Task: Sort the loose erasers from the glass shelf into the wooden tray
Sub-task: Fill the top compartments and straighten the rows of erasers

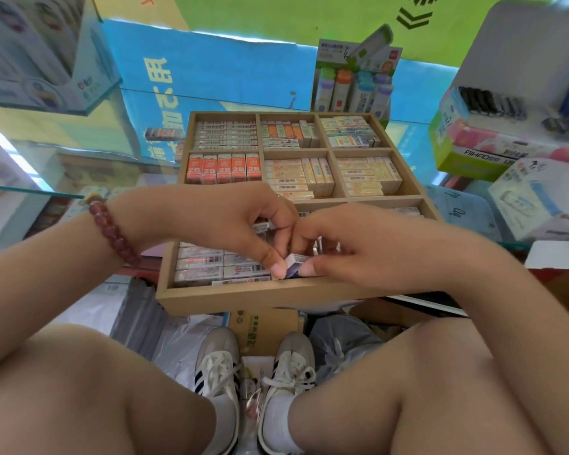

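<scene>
erasers fill the wooden tray at frame centre; left hand and right hand both pinch a blue-white eraser over its front row.

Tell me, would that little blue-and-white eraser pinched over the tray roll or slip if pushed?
It probably would not roll: the eraser looks like a flat-sided block. It seems light, since the left hand and right hand hold it with fingertips alone. Its printed sleeve looks smooth, so it may slide easily along the wooden tray.
</scene>
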